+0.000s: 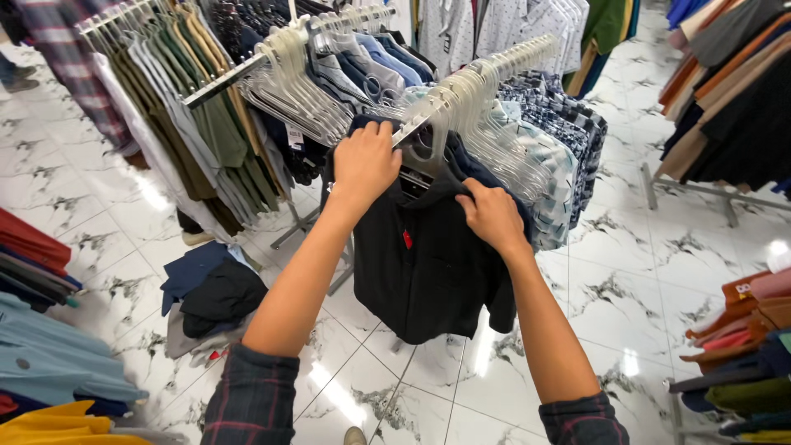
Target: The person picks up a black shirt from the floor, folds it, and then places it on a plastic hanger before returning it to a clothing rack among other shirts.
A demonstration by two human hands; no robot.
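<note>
My left hand (365,161) grips the black shirt (428,255) at the collar by the rail (461,91); right hand (492,216) pinches its shoulder. Best keep the hanger (426,148) level, fabric smooth.

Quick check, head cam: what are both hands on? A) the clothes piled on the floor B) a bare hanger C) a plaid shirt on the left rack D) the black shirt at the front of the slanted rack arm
D: the left hand grips the collar of the black shirt by its hanger at the front end of the rack arm, and the right hand pinches its shoulder.
</note>
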